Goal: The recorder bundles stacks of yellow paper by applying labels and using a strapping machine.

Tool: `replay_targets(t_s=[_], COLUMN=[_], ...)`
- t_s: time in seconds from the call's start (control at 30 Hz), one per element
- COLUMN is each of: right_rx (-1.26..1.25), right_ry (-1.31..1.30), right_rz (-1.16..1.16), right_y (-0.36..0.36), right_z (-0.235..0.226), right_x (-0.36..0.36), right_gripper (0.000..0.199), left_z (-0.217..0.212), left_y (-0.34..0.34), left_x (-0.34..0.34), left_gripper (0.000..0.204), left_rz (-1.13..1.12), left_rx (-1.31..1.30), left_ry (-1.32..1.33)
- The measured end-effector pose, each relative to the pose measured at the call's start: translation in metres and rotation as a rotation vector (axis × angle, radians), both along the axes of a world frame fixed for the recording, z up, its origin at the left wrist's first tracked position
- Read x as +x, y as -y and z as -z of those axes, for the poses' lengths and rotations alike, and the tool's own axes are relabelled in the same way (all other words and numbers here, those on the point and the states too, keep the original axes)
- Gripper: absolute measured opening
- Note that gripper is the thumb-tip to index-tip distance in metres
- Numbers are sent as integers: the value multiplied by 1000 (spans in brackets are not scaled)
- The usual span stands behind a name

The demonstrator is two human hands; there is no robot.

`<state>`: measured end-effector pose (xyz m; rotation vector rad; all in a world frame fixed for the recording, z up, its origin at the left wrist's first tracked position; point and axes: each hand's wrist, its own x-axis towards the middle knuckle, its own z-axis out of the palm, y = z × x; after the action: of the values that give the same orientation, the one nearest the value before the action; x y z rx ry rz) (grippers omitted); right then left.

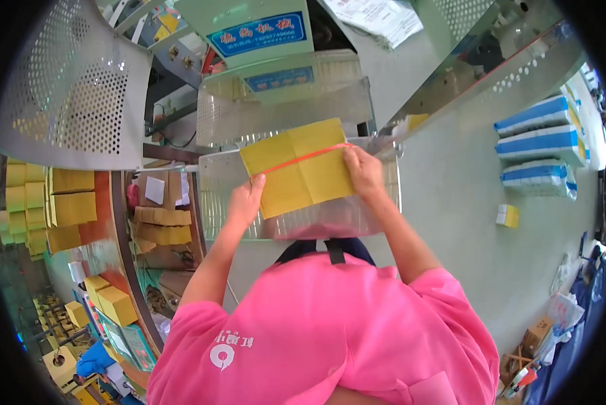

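from up here i see both hands at the centre of the frame on a yellow paper stack (301, 169). my left hand (246, 201) grips its lower left edge, fingers curled over the paper. my right hand (364, 172) clasps the right edge, fingertips touching a thin red band (303, 158) that runs across the stack from left to right. the stack lies tilted on a perforated metal tray (215, 182) in front of a pale green machine (262, 47) in the upper middle of the frame. at the left edge of the frame, more yellow bundles (70, 206) sit piled on an orange-brown desk (104, 216). at the right edge, three blue-and-white wrapped packs (542, 145) lie one below the other on the grey floor (465, 216), with a small yellow block (507, 215) just below them. pink sleeves fill the lower middle.
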<state>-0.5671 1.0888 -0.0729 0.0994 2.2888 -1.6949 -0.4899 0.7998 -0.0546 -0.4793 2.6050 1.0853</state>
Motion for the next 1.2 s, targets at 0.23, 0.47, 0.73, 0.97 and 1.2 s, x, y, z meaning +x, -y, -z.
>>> replay_targets(t_s=[0.23, 0.47, 0.73, 0.97, 1.2], right_rx=[-94, -420, -223, -412, -461], right_ry=[-10, -24, 129, 397, -248], right_rz=[256, 237, 272, 171, 110], right_y=[-9, 17, 2, 14, 25], right_z=[-7, -6, 8, 8, -29], right_x=[15, 3, -1, -13, 50], right_gripper=[23, 16, 21, 29, 35], left_z=[7, 8, 18, 66, 33], left_y=[50, 17, 29, 16, 39], left_x=[32, 13, 6, -18, 37], left_gripper=[51, 22, 34, 52, 51], left_rz=[-365, -442, -488, -552, -432], left_rx=[508, 827, 958, 1068, 1119], left_ry=[42, -248, -73, 32, -276])
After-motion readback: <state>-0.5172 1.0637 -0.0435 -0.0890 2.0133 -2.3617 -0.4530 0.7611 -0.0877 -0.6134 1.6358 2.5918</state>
